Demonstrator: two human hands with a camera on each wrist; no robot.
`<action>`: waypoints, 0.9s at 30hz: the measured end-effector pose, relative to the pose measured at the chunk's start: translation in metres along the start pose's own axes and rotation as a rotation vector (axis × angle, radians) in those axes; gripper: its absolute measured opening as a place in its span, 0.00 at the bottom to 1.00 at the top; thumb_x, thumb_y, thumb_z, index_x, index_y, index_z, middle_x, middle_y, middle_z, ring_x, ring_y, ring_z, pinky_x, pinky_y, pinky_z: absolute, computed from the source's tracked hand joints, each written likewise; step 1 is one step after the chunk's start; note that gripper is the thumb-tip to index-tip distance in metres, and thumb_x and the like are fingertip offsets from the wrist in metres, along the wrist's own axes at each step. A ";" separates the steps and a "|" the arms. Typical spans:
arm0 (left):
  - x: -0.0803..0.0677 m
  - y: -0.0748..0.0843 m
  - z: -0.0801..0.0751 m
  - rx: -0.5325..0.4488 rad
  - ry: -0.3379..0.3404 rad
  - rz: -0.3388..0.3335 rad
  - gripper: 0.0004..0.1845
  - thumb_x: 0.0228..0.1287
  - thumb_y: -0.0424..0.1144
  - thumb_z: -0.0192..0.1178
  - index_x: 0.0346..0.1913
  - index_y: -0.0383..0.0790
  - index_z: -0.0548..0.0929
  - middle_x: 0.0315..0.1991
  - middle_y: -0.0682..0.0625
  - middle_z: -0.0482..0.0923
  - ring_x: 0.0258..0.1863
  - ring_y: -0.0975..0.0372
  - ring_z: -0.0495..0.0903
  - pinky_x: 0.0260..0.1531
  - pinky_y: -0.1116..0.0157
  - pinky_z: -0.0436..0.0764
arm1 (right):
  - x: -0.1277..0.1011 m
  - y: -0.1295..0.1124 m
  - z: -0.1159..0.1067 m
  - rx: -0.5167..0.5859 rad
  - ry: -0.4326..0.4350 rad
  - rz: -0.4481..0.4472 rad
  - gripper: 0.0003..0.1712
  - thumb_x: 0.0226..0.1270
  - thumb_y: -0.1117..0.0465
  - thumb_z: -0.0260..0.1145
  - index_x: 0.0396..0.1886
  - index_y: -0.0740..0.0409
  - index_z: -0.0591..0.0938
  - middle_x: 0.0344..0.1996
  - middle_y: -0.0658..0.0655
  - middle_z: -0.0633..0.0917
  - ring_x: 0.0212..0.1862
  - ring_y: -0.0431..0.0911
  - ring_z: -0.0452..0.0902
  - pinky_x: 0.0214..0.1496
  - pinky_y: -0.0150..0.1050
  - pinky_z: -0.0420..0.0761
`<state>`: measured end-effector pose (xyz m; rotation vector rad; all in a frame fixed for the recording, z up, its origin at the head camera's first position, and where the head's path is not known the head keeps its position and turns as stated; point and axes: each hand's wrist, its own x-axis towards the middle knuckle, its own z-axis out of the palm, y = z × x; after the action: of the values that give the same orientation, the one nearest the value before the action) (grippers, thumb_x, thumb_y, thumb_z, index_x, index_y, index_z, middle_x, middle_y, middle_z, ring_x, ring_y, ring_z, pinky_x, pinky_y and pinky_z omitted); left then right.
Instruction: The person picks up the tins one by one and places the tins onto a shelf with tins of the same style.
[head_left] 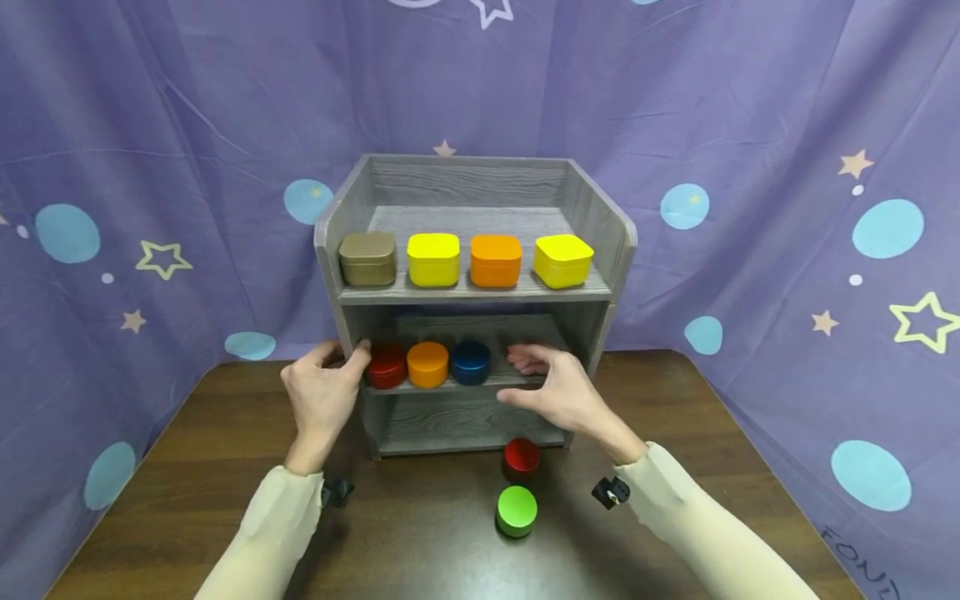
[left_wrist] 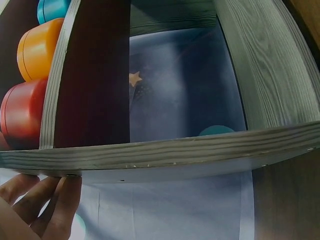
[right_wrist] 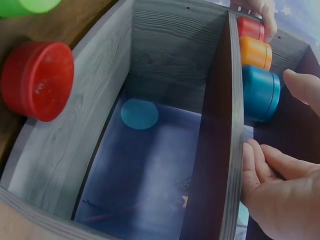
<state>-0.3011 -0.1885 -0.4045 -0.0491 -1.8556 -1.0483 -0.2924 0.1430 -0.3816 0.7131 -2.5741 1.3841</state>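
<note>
A purple curtain [head_left: 750,125] printed with stars and blue dots closes off the back and sides; a dark wooden tabletop [head_left: 420,550] carries a grey three-tier shelf unit [head_left: 468,179].

The middle shelf board [head_left: 480,382] is the thing in hand. It holds three round tins at its left end: red tin [head_left: 386,365], orange tin [head_left: 427,363], blue tin [head_left: 471,361]. Your left hand [head_left: 322,396] sits at the unit's left front post, thumb at the red tin's side, fingers round the outer wall; that grip looks wrapped on the post, though the left wrist view shows only fingertips [left_wrist: 65,200] under a board edge. Your right hand [head_left: 558,387] lies at the right end of the same board, fingers loosely extended into the bay and thumb along the front edge, holding nothing. The blue tin is just left of that grip, not touching it.

Judgement: you are at the bracing or reach-in stage at the middle tier. The next move calls for a steady left hold and clearance for the right hand past the blue tin.

Both forearms are extended forward, wrists level, sleeves [head_left: 675,500] to the wrist.

Below and near the right grip, a second red tin [head_left: 521,457] and a green tin [head_left: 517,510] stand on the tabletop. Four square tins [head_left: 465,260] line the top shelf.
</note>
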 end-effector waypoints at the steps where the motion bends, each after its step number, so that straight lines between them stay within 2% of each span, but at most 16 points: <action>1: 0.000 0.000 0.000 0.000 0.000 0.001 0.11 0.58 0.39 0.76 0.24 0.35 0.90 0.19 0.41 0.88 0.21 0.89 0.70 0.26 0.81 0.66 | -0.003 0.000 -0.001 0.002 0.004 -0.009 0.37 0.61 0.59 0.83 0.67 0.71 0.82 0.61 0.66 0.90 0.58 0.57 0.87 0.67 0.55 0.84; 7: 0.001 0.001 0.000 0.009 -0.010 -0.007 0.12 0.58 0.39 0.76 0.24 0.35 0.90 0.19 0.41 0.88 0.20 0.87 0.70 0.26 0.81 0.65 | -0.017 0.004 -0.005 0.029 0.044 -0.042 0.36 0.60 0.62 0.83 0.66 0.70 0.83 0.58 0.66 0.91 0.56 0.57 0.88 0.65 0.51 0.86; 17: 0.000 0.001 -0.001 0.016 -0.010 -0.024 0.12 0.58 0.39 0.77 0.23 0.34 0.90 0.19 0.41 0.88 0.20 0.88 0.69 0.25 0.81 0.65 | -0.044 0.013 -0.007 0.042 0.075 -0.065 0.32 0.60 0.63 0.84 0.64 0.64 0.86 0.55 0.63 0.91 0.53 0.49 0.89 0.63 0.43 0.87; 21: 0.001 0.001 -0.001 0.016 -0.007 -0.027 0.13 0.58 0.39 0.77 0.23 0.34 0.89 0.19 0.40 0.88 0.20 0.88 0.69 0.26 0.81 0.65 | -0.052 0.023 -0.011 0.034 0.106 -0.063 0.30 0.60 0.64 0.84 0.62 0.63 0.87 0.53 0.59 0.92 0.51 0.44 0.88 0.61 0.41 0.87; 27: 0.000 0.002 -0.001 0.013 -0.022 -0.043 0.12 0.58 0.40 0.77 0.25 0.34 0.90 0.21 0.39 0.89 0.21 0.90 0.69 0.26 0.82 0.66 | -0.064 0.045 -0.014 0.029 0.125 -0.019 0.29 0.57 0.67 0.84 0.60 0.63 0.88 0.51 0.59 0.93 0.49 0.37 0.86 0.60 0.40 0.87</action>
<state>-0.2992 -0.1879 -0.4027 -0.0136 -1.8906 -1.0695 -0.2581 0.1973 -0.4285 0.6317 -2.4506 1.4161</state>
